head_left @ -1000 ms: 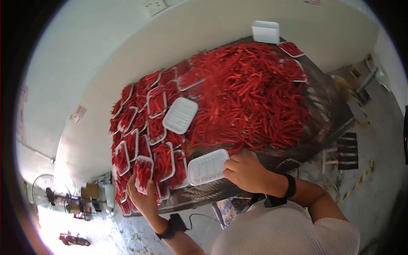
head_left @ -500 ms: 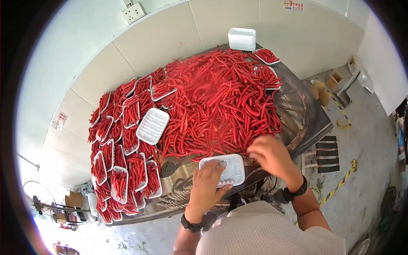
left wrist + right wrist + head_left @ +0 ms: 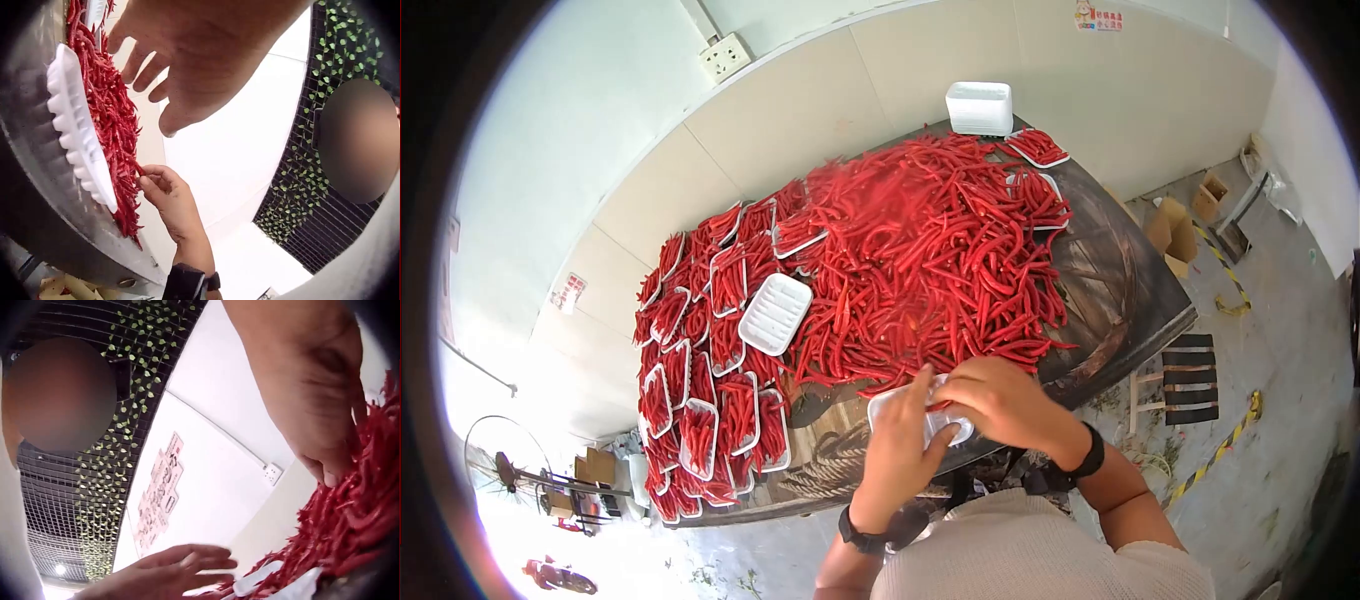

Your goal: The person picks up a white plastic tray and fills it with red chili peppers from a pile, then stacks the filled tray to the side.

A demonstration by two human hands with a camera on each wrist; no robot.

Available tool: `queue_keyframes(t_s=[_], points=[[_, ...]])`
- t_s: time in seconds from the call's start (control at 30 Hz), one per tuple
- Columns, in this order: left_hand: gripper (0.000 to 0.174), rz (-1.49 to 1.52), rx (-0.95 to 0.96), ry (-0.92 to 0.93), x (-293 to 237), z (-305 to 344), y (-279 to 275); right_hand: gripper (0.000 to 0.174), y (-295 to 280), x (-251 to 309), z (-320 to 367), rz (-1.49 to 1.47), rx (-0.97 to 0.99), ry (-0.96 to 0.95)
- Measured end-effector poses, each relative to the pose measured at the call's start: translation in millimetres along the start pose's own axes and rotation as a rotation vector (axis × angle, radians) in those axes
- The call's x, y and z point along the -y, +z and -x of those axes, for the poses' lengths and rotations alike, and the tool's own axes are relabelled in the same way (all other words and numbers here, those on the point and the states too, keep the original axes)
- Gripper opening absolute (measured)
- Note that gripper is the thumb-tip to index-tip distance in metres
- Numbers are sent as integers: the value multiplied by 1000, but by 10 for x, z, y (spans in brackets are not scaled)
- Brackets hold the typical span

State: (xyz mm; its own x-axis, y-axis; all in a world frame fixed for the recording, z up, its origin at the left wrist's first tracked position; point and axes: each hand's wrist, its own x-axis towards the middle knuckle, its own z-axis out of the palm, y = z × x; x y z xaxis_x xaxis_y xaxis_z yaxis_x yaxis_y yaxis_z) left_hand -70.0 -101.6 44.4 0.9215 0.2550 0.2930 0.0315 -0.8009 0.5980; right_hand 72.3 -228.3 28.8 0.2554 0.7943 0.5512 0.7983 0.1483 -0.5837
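An empty white foam tray [image 3: 887,405] lies at the near edge of a dark table [image 3: 1120,300], just in front of a big heap of red chillies [image 3: 930,260]. My left hand [image 3: 912,420] lies over the tray with straight fingers; the left wrist view shows it spread above the tray [image 3: 75,128]. My right hand [image 3: 970,395] sits at the heap's near edge over the tray, fingers curled and pinching some chillies [image 3: 139,170]. In the right wrist view the right hand [image 3: 325,444] reaches down into the chillies [image 3: 362,512].
Several filled trays of chillies [image 3: 700,400] cover the table's left side, with one empty tray [image 3: 775,313] among them. A stack of empty trays [image 3: 978,107] stands at the far edge. A tiled wall [image 3: 850,90] runs behind; cardboard boxes [image 3: 1175,225] sit on the floor to the right.
My right hand has come left from the heap's edge to over the near tray, now pinching chillies. The left hand stays on the tray.
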Motion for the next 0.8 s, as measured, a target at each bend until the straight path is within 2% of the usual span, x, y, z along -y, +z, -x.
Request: queue_keyframes(t_s=[0.03, 0.07, 0.13, 0.17, 0.2, 0.27, 0.4, 0.5, 0.53, 0.57, 0.6, 0.63, 0.67, 0.7, 0.73, 0.8], points=[[51, 173, 17, -57, 8, 3, 81, 18, 68, 26, -6, -101, -36, 27], [51, 171, 18, -50, 14, -17, 101, 18, 74, 9, -33, -97, -43, 26], [39, 281, 89, -311, 37, -60, 101, 18, 77, -60, -110, -208, -162, 205], [27, 241, -24, -238, 63, -54, 128, 18, 91, -216, -138, -27, -237, 213], [27, 236, -24, -235, 77, -37, 122, 18, 93, -364, -169, 167, -297, 208], [16, 365, -49, -316, 114, 1, 85, 23, 137, -620, -116, 434, -91, 340], [19, 359, -119, -305, 231, 47, 78, 21, 98, -605, -188, 410, -80, 328], [23, 465, -216, -288, 335, 1, 125, 19, -20, -448, -226, 24, -253, 395], [26, 553, -283, -287, 346, -13, 156, 19, -33, -363, -250, 25, -254, 397], [29, 481, -316, -204, 421, -53, 222, 18, -29, -266, -278, -191, -202, 368], [29, 483, -309, -206, 425, -82, 267, 18, 2, -185, -301, -406, -149, 337], [30, 552, -295, -202, 417, -114, 312, 19, 60, -120, -319, -334, -161, 222], [31, 621, -284, -196, 410, -149, 330, 15, 112, -73, -351, -352, -164, 230], [32, 817, -180, -236, 365, -168, 240, 14, 114, -78, -377, -422, -167, 284], [32, 816, -178, -231, 419, -153, 211, 14, 109, -105, -411, -494, -170, 335], [30, 903, -128, -482, 537, -80, 181, 15, 193, -410, -448, -10, -356, 263]])
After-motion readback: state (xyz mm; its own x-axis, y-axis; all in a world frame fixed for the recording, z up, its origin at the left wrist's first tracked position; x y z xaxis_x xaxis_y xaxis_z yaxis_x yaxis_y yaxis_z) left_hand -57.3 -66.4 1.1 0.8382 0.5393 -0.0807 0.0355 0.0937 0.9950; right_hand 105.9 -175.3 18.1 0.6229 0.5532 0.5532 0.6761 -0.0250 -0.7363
